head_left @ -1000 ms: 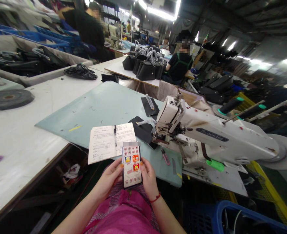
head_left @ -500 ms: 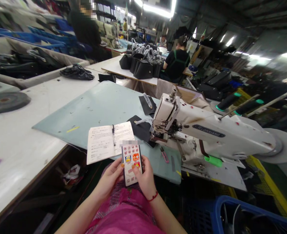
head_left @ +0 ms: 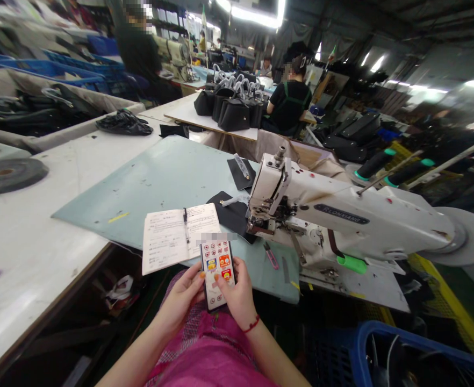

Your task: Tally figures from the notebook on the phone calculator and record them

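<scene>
On my feed, both hands sit low and close together over a pink patterned lap [head_left: 208, 352], with a smartphone [head_left: 216, 274] held upright between them. Its screen shows rows of red and orange app icons. My left hand [head_left: 182, 295] curls around the phone's left edge, with an orange-painted fingertip [head_left: 202, 274] resting against it. My right hand [head_left: 237, 293] cups the lower right side, its thumb lying across the screen. A red string bracelet [head_left: 252, 324] circles the right wrist.

Just above the phone, an open notebook [head_left: 180, 236] lies on a pale green board [head_left: 152, 188], with a pen [head_left: 185, 220] in its gutter. The board rests on a white bench [head_left: 31, 258] and runs to the base of a white sewing machine [head_left: 342, 220]. Black leather pieces [head_left: 229, 215] lie beside the machine's needle area, and a pink-handled cutter [head_left: 272, 257] sits near the board's front edge.

Past the board, black handbags [head_left: 232, 114] with clear-wrapped handles stand on a farther bench, and a co-worker [head_left: 289, 105] sits beside them. A blue crate [head_left: 406, 344] sits below the bench at the lower right. Nothing lies between the hands and the phone.
</scene>
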{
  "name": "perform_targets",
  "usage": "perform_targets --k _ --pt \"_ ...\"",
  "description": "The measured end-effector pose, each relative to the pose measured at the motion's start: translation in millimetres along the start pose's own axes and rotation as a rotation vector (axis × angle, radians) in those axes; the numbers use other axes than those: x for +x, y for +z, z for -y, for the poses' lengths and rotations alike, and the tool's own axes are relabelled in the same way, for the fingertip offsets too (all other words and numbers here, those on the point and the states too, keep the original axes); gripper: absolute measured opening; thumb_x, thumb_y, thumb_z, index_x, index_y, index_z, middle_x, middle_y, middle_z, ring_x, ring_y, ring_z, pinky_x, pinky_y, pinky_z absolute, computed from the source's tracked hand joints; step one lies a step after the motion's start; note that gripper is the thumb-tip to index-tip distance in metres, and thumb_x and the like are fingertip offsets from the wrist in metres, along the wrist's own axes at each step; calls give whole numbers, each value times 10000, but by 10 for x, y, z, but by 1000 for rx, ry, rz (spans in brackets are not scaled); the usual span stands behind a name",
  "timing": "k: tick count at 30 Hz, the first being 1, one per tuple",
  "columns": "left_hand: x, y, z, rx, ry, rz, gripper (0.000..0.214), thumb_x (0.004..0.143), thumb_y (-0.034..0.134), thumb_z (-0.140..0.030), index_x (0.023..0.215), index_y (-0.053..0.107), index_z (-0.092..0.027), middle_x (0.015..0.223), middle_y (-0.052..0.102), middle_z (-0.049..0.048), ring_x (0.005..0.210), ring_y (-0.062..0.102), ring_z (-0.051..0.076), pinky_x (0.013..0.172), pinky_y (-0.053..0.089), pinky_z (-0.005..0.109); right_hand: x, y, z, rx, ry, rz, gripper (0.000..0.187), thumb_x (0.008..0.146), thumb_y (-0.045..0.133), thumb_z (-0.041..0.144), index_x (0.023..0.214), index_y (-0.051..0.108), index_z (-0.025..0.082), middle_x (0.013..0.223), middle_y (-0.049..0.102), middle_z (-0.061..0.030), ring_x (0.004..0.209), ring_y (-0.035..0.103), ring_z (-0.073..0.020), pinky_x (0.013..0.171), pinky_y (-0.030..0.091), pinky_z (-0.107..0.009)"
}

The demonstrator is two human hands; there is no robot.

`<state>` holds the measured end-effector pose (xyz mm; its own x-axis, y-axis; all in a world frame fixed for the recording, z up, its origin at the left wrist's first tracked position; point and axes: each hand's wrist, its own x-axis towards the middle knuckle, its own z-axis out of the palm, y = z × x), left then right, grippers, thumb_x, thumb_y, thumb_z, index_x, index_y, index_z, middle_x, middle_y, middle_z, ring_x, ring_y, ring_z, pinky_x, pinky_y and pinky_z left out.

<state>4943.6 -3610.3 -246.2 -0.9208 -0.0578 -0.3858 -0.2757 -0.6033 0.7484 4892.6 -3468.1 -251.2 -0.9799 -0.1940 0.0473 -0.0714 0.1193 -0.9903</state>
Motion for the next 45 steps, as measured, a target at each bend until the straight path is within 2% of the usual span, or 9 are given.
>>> perform_targets --k 5,9,11,17,24,34,37,41,45 --pt "19 17 28 -8 -29 2 682 797 717 -376 1379 390 -231 1262 597 109 1069 616 238 818 545 289 -3 -18 6 4 18 -41 527 699 699 191 1183 493 197 1156 639 -86 1005 643 -218 866 545 -334" --pt "35 46 38 -16 -35 -1 678 794 724 -368 1368 397 -216 1250 604 113 1050 625 227 796 545 263 -5 -56 -32 -11 24 -52 544 704 703 201 1200 478 193 1187 624 -96 1052 623 -222 912 523 -349" --pt "43 54 37 -18 -39 -8 673 794 724 -368 1362 400 -209 1237 612 112 1045 628 219 794 542 251 -4 -86 -34 -1 26 -38 507 735 686 212 1197 479 191 1181 627 -95 1053 621 -218 919 516 -349" --pt "48 56 51 18 -54 28 631 821 693 -375 1355 401 -208 1230 617 107 1064 620 224 811 540 264 136 -214 39 131 56 -3 243 869 549 313 1076 566 185 1029 672 -72 923 646 -189 803 535 -307" --pt "12 114 90 20 -78 93 617 833 682 -364 1356 402 -198 1243 610 113 1100 603 243 885 532 314 337 -293 66 126 61 -31 217 854 567 371 948 617 181 905 682 -55 826 638 -183 725 519 -287" --pt "-24 157 78 78 -82 112 607 834 672 -389 1359 428 -207 1294 573 122 1167 558 283 928 520 370 281 -398 142 189 105 -43 247 874 524 402 888 630 179 853 681 -25 787 617 -169 693 486 -259" --pt "-11 163 118 84 -83 120 602 829 675 -399 1355 443 -220 1298 571 121 1153 568 292 937 515 387 263 -444 108 178 101 -46 251 873 529 392 920 646 176 896 687 -32 839 622 -178 744 490 -270" --pt "-7 207 153 115 -91 119 559 842 657 -407 1336 461 -231 1303 568 109 1138 579 276 913 523 358 205 -505 64 218 105 2 284 864 548 359 1067 621 175 1033 688 -64 940 639 -199 830 507 -310" --pt "12 316 192 116 -93 87 565 834 672 -397 1334 457 -244 1272 592 91 1101 600 237 844 534 282 111 -543 35 137 13 18 451 821 631 328 1240 520 202 1209 627 -83 1090 601 -213 944 482 -345"
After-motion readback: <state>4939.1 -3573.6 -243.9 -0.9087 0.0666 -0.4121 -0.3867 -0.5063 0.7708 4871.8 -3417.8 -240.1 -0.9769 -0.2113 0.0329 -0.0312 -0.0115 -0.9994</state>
